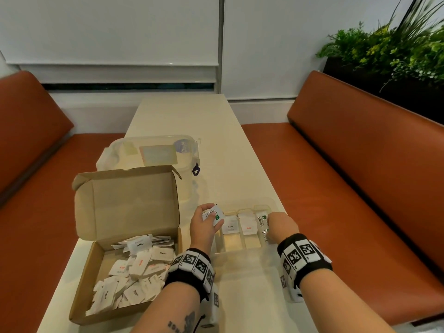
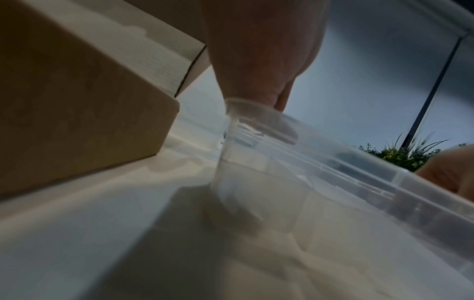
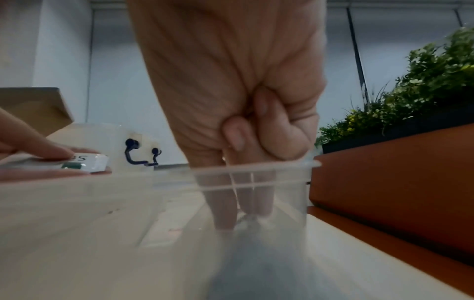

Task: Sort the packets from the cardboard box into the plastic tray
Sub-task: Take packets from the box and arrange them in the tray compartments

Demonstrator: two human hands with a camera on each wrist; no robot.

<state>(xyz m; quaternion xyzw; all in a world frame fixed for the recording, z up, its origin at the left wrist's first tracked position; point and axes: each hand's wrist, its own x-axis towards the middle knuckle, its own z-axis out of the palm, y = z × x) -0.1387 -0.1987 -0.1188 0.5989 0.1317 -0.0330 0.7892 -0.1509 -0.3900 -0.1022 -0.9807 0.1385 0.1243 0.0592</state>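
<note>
Nearest us, the cardboard box (image 1: 125, 267) sits open on the left of the table (image 1: 240, 292), full of packets (image 1: 134, 272). Just right of it, our left hand (image 1: 204, 227) pinches a small stack of Stevia packets (image 1: 214, 214) above the plastic tray (image 1: 242, 246). Our right hand (image 1: 282, 227) reaches fingers-down into the tray's right compartment; whether it grips anything we cannot tell. Farther off stands a clear lidded container (image 1: 153, 152).

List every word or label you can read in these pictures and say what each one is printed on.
"Stevia": packet pinched in the left hand.
"Stevia": packets in the tray's right compartment, under the right hand.
"Pepper": tray packet.
"Salt": tray packet.
"Pepper", "Salt": packets in the cardboard box.
Purple sticker on the clear container's lid: too blurred.
Wristband markers: patterns only.
</note>
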